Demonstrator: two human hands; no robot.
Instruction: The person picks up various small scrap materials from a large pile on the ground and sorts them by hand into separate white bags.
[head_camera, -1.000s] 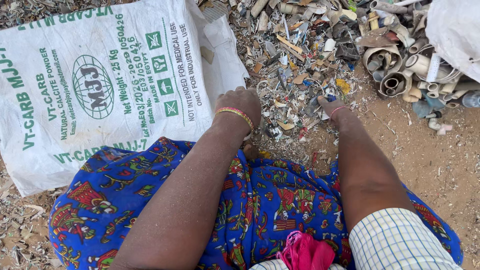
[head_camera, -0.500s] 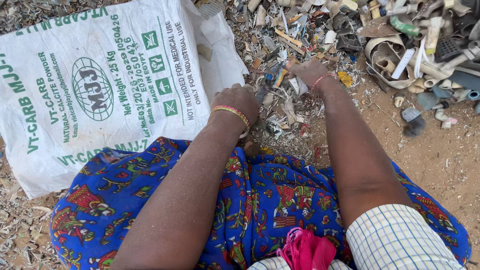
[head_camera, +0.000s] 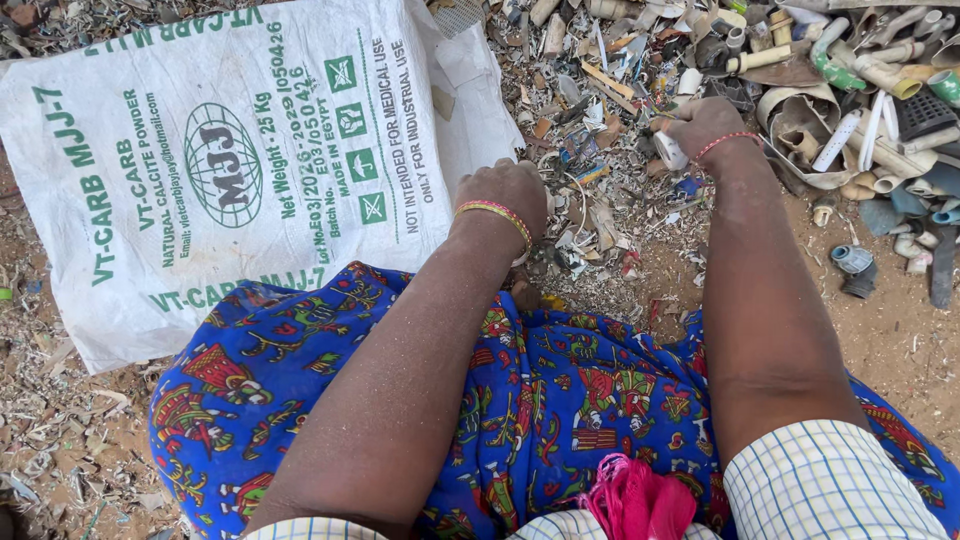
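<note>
On dusty ground (head_camera: 890, 340), above a blue printed cloth (head_camera: 560, 400), the left hand (head_camera: 510, 195) rests curled on plastic scraps (head_camera: 600, 215) beside a white sack (head_camera: 230, 160); farther out, the right hand (head_camera: 705, 125) grips a small white piece (head_camera: 670, 150) at the scrap heap (head_camera: 860, 70).

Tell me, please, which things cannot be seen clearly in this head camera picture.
- Left hand: its fingers curl down, so what they touch is hidden.
- Right hand: it covers most of a small white piece; its kind is unclear.
- White sack: its mouth lies flat, contents hidden.
- Scrap pile: cut off by the top and right edges.
</note>
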